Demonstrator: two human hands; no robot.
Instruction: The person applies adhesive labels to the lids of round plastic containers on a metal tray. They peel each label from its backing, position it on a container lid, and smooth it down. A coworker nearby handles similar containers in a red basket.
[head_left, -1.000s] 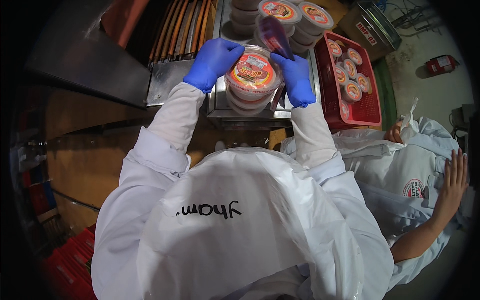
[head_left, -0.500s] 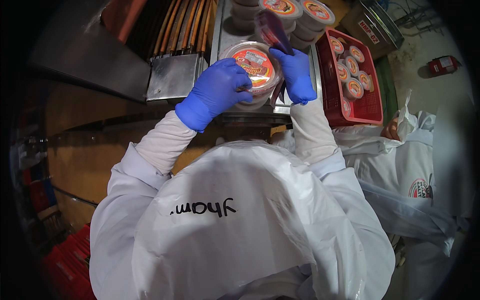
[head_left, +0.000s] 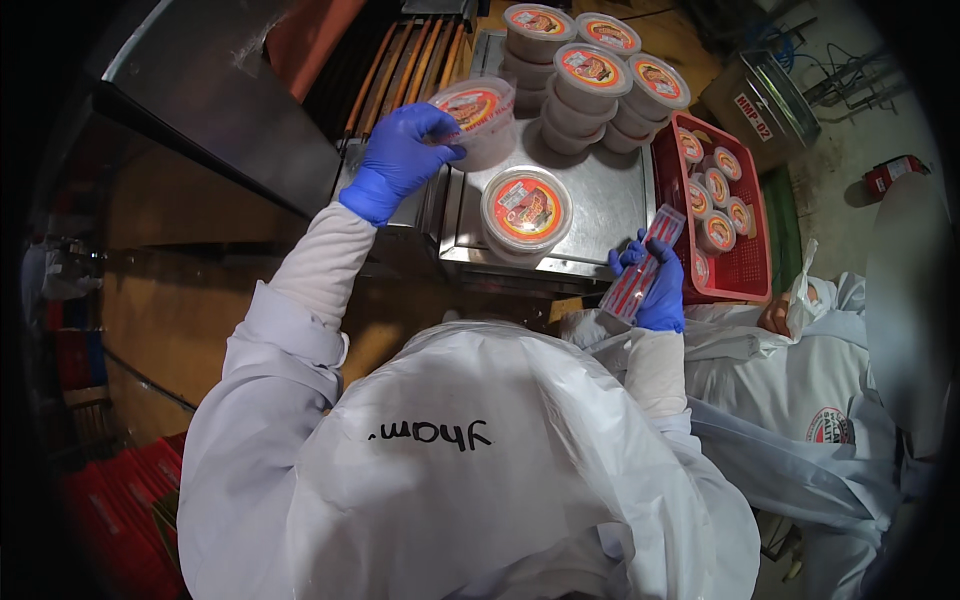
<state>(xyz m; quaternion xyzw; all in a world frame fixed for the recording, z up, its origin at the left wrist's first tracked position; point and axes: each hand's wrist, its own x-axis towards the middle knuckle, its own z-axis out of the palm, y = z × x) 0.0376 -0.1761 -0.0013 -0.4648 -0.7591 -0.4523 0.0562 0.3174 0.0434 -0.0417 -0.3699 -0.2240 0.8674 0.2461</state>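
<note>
Gripped at its edge by my left hand is a round clear plastic tub, tilted, with a red-and-yellow label on its lid. A clear band with red print shows around its upper side. My right hand holds a thin sheaf of flat red-printed clear plastic bands, off the right front corner of the steel tabletop. Both hands wear blue gloves. A second labelled tub stands upright near the table's front edge, between my hands and touched by neither.
Stacks of labelled tubs stand at the back of the steel table. To its right is a red crate holding several more tubs. A metal cabinet is at left. Another person in white is close on my right.
My left hand has moved left with a tub, away from the table's middle. My right hand has come down and to the right with the bands. The whole view has shifted, showing more tub stacks.
</note>
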